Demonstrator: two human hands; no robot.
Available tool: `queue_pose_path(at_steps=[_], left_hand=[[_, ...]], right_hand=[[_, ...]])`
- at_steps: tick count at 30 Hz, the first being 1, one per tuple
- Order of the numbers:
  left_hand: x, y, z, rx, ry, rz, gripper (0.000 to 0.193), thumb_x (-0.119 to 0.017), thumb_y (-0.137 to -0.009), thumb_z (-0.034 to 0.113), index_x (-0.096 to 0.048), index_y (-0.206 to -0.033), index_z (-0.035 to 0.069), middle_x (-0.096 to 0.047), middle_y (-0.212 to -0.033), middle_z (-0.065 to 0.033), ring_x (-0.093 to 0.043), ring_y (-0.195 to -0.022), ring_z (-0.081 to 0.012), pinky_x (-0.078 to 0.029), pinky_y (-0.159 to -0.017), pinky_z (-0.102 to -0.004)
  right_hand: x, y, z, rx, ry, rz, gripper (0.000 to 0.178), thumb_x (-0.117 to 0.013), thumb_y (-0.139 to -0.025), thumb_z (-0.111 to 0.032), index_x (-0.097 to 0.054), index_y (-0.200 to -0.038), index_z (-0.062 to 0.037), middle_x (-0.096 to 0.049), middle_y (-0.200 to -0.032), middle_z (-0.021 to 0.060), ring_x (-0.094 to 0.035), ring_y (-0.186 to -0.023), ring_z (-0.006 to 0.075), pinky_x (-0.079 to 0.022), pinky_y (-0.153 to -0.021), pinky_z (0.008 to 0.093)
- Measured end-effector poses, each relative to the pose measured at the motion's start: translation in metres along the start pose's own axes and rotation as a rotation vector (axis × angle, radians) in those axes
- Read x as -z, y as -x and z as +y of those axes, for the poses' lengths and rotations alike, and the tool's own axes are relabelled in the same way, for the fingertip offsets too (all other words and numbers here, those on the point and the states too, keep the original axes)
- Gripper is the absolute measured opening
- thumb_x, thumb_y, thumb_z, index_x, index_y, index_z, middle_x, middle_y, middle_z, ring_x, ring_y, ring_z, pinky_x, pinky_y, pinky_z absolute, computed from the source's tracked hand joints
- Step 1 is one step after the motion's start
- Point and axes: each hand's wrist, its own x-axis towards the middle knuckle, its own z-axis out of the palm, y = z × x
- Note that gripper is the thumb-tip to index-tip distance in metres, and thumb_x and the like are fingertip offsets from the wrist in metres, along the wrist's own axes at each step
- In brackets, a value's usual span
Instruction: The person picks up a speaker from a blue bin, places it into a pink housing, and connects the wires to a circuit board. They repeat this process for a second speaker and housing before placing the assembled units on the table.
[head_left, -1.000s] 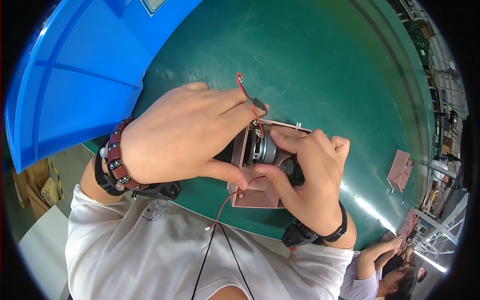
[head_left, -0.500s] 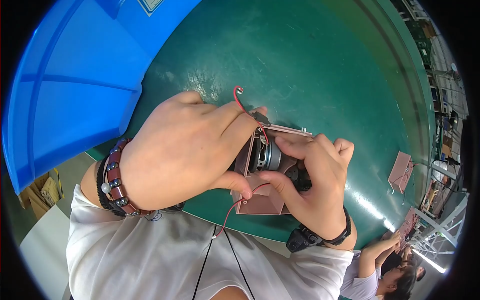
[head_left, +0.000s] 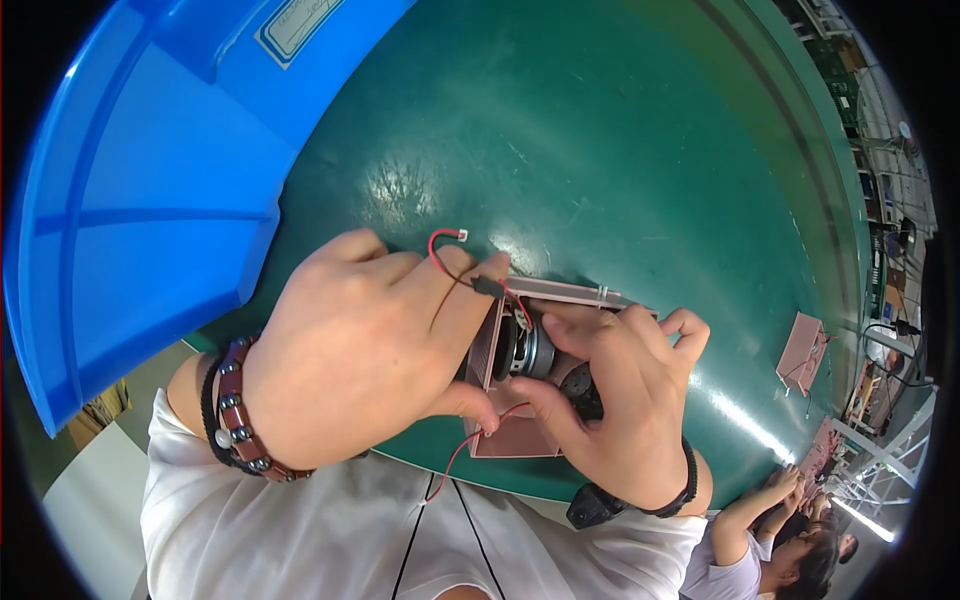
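Observation:
A pink plastic speaker housing is held between my two hands over the green table. Inside it sits a round speaker driver with a metal rim, and a dark round part lies beside it. My left hand grips the housing's left wall, thumb below and fingers above. My right hand reaches in from the right, its thumb and forefinger closed around the driver. A red and black wire with a white plug rises over my left fingers. Another red wire hangs down toward my shirt.
A large blue bin stands at the left on the green table. Another pink housing with wires lies at the far right. Beyond it, a co-worker's arm reaches over more pink parts. A white stool-like surface is at lower left.
Both hands and the housing have shifted slightly down toward me in the picture. The upper wire's plug end now bends to the right. My grip looks the same.

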Motion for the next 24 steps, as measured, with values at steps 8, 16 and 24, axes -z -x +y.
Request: queue_pose_path(at_steps=[8, 16, 24], left_hand=[[0.0031, -0.0008, 0.0016, 0.016, -0.02, -0.061, 0.071, -0.062, -0.057, 0.064, -0.062, -0.093, 0.003, -0.058, -0.093, -0.0066, -0.06, -0.073, -0.02, -0.042, -0.065, -0.0326], [0.001, 0.0032, 0.0023, -0.008, -0.016, -0.012, 0.058, -0.062, -0.06, 0.06, -0.061, -0.084, 0.007, -0.056, -0.087, -0.0038, -0.057, -0.068, -0.0188, -0.04, -0.061, -0.0326], [-0.005, 0.003, 0.0087, -0.124, -0.014, 0.235, 0.026, -0.067, -0.068, 0.03, -0.06, -0.084, 0.011, -0.049, -0.066, 0.0014, -0.05, -0.057, -0.0119, -0.035, -0.054, -0.0273]], right_hand=[[0.0008, -0.0022, -0.0032, -0.004, 0.026, -0.024, 0.04, -0.079, -0.066, -0.027, -0.061, -0.091, -0.0021, -0.068, -0.095, 0.0029, -0.051, -0.07, 0.0166, -0.026, -0.077, 0.037], [0.0026, -0.0042, -0.0068, -0.021, 0.045, -0.051, 0.036, -0.077, -0.068, -0.027, -0.061, -0.091, -0.0032, -0.068, -0.093, 0.0021, -0.052, -0.07, 0.0162, -0.025, -0.075, 0.037], [0.0053, -0.0093, -0.0087, -0.051, 0.104, -0.109, 0.03, -0.074, -0.068, -0.025, -0.061, -0.088, -0.0064, -0.066, -0.088, -0.0002, -0.053, -0.071, 0.0173, -0.026, -0.073, 0.0379]])
